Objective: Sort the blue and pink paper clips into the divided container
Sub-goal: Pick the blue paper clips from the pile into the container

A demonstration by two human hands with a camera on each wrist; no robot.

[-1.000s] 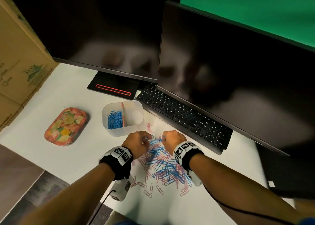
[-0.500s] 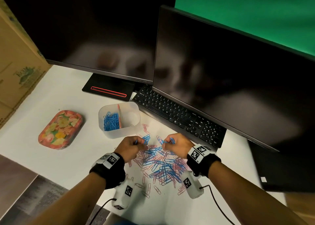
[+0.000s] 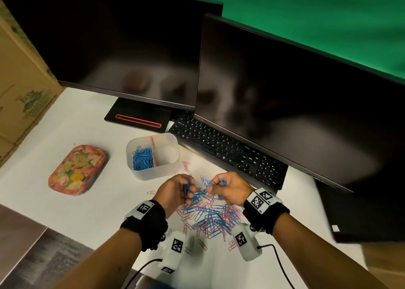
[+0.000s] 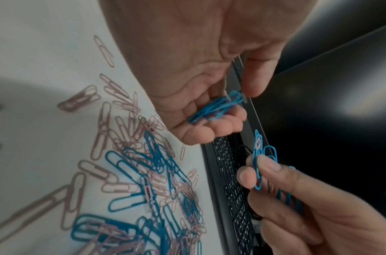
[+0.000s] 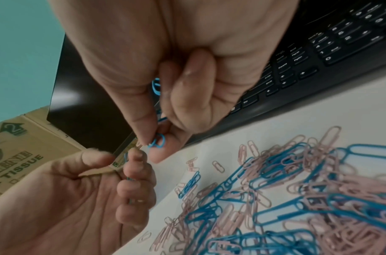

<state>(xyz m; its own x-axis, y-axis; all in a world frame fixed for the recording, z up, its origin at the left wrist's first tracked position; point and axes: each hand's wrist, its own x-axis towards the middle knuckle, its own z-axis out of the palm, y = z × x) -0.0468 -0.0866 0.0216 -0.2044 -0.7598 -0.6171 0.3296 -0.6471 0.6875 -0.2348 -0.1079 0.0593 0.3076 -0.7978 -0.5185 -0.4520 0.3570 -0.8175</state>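
Left hand: raised just above the pile, fingers curled round a small bundle of blue clips; thumb closes over the bundle's top.
Right hand: close beside the left, thumb and forefinger pinching a few blue clips that stand up out of the grip; remaining fingers curled.
Mixed pile of blue and pink clips: loose on the white table, below and between both wrists; a few pink strays lie at its edges.
Divided container: translucent, beyond the left hand, near the pile; left compartment holds a heap of blue clips; contents of the right compartment cannot be told.
Flowered tin: left of the container, well apart.
Keyboard: black, behind the pile, under two dark monitors; cardboard box at far left.
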